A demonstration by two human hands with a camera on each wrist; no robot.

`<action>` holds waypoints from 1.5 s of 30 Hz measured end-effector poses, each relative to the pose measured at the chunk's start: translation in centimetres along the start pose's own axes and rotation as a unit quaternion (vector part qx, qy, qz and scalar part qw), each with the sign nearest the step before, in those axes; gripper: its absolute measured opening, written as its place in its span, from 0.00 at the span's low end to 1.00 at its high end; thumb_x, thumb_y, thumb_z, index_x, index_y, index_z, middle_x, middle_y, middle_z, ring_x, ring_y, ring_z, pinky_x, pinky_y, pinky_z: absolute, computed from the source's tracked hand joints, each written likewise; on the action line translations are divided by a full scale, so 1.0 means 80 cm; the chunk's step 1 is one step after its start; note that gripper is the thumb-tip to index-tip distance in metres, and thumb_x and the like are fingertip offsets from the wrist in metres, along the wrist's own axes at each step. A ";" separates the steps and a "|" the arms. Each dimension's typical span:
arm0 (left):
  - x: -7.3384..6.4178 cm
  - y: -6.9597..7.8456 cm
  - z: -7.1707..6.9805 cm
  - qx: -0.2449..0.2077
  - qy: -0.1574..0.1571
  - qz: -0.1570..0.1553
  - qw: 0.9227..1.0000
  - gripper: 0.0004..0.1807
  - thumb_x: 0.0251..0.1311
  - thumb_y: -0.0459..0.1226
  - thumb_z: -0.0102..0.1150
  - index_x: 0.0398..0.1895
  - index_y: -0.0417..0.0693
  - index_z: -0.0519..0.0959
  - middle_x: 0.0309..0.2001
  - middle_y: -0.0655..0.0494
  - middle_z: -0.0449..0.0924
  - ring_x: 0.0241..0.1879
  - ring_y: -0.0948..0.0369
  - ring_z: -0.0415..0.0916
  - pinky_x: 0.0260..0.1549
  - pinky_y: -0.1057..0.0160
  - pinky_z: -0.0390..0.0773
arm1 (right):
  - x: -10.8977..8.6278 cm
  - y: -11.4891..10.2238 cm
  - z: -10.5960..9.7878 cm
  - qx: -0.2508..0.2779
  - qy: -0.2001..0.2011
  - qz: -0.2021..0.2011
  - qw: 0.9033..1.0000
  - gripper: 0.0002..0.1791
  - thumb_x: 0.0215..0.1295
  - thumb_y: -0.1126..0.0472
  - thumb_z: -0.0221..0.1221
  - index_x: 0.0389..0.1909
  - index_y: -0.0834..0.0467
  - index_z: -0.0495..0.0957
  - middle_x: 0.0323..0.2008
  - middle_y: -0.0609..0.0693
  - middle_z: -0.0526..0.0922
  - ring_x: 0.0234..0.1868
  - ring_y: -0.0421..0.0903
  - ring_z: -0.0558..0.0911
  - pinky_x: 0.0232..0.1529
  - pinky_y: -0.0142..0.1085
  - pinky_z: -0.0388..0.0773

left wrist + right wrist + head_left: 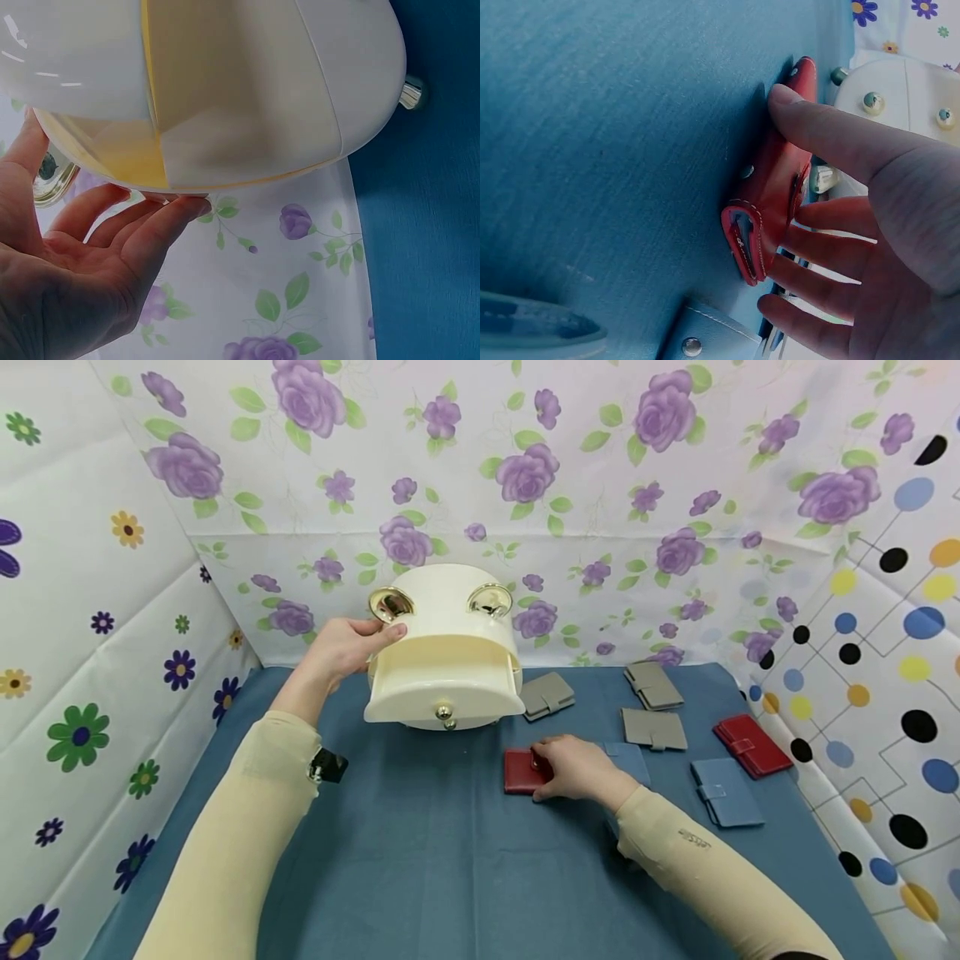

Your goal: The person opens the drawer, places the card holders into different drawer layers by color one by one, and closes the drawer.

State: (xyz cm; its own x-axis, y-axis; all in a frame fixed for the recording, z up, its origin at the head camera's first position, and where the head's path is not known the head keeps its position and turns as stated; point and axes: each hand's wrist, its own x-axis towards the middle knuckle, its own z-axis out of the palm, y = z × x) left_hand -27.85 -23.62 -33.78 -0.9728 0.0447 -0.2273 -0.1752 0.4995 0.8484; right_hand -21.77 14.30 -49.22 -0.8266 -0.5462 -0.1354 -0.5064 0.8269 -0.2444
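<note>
A cream-white box (447, 602) with two round gold ornaments stands at the table's back middle. Its upper drawer (435, 696) is pulled out toward me, with a gold knob on the front. My left hand (341, 652) grips the box's left side, thumb in front and fingers behind, as the left wrist view also shows. My right hand (581, 768) pinches a small red wallet (517, 772) on the cloth in front of the box. In the right wrist view, the thumb lies on one long edge of the wallet (774, 176) and the fingertips on the opposite side.
Grey wallets (655, 729) lie to the right of the box. Farther right are a blue wallet (726, 792) and another red wallet (752, 746). A blue wallet (628, 760) is partly hidden behind my right hand. Patterned cloth walls (465, 485) enclose the blue-covered table (405, 860).
</note>
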 end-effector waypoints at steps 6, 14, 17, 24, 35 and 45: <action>-0.001 0.000 -0.001 -0.005 0.001 0.003 1.000 0.54 0.63 0.68 0.67 0.82 0.44 0.66 0.83 0.45 0.58 0.81 0.44 0.56 0.71 0.43 0.74 | 0.010 -0.011 -0.007 -0.021 -0.009 0.029 0.999 0.34 0.47 0.45 0.86 0.53 0.56 0.88 0.42 0.49 0.83 0.38 0.45 0.78 0.39 0.44 0.83; 0.000 -0.001 0.000 -0.006 0.001 0.008 1.000 0.53 0.63 0.68 0.68 0.81 0.44 0.68 0.83 0.45 0.59 0.81 0.44 0.57 0.70 0.42 0.74 | 0.023 -0.036 -0.013 -0.054 -0.034 0.062 0.996 0.25 0.40 0.52 0.89 0.36 0.56 0.87 0.34 0.49 0.79 0.32 0.48 0.77 0.36 0.44 0.83; 0.000 -0.002 0.000 -0.004 0.003 0.006 1.000 0.53 0.63 0.68 0.68 0.81 0.45 0.68 0.83 0.45 0.59 0.80 0.44 0.58 0.70 0.42 0.75 | 0.027 -0.041 -0.015 -0.063 -0.042 0.066 0.995 0.26 0.38 0.54 0.90 0.35 0.56 0.86 0.32 0.50 0.79 0.31 0.48 0.77 0.36 0.45 0.85; -0.002 -0.002 0.000 -0.012 0.000 0.002 1.000 0.54 0.63 0.68 0.68 0.82 0.44 0.67 0.83 0.45 0.58 0.81 0.45 0.56 0.71 0.42 0.74 | 0.031 -0.041 -0.017 -0.060 -0.053 0.074 0.994 0.26 0.38 0.53 0.90 0.35 0.56 0.87 0.33 0.50 0.79 0.32 0.48 0.78 0.37 0.44 0.85; -0.003 -0.001 -0.001 -0.011 0.004 0.006 1.000 0.54 0.64 0.67 0.68 0.82 0.42 0.66 0.83 0.45 0.57 0.81 0.45 0.56 0.70 0.43 0.74 | 0.028 -0.038 -0.021 -0.052 -0.047 0.068 0.995 0.26 0.39 0.50 0.89 0.36 0.56 0.87 0.34 0.49 0.78 0.31 0.47 0.77 0.35 0.41 0.83; -0.003 -0.001 0.001 -0.011 0.005 0.000 1.000 0.54 0.64 0.67 0.68 0.83 0.43 0.65 0.84 0.45 0.56 0.81 0.45 0.55 0.71 0.43 0.73 | 0.028 -0.033 -0.015 -0.054 -0.042 0.066 0.995 0.25 0.39 0.51 0.89 0.34 0.55 0.87 0.33 0.49 0.78 0.31 0.47 0.77 0.34 0.42 0.83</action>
State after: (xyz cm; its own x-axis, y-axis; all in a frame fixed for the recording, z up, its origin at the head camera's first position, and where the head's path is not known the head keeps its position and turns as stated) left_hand -27.56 -23.59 -33.83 -0.9742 0.0367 -0.2228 -0.1782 0.4811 0.8584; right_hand -22.57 11.07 -47.71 -0.8665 -0.4372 -0.2407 -0.4216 0.8993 -0.1159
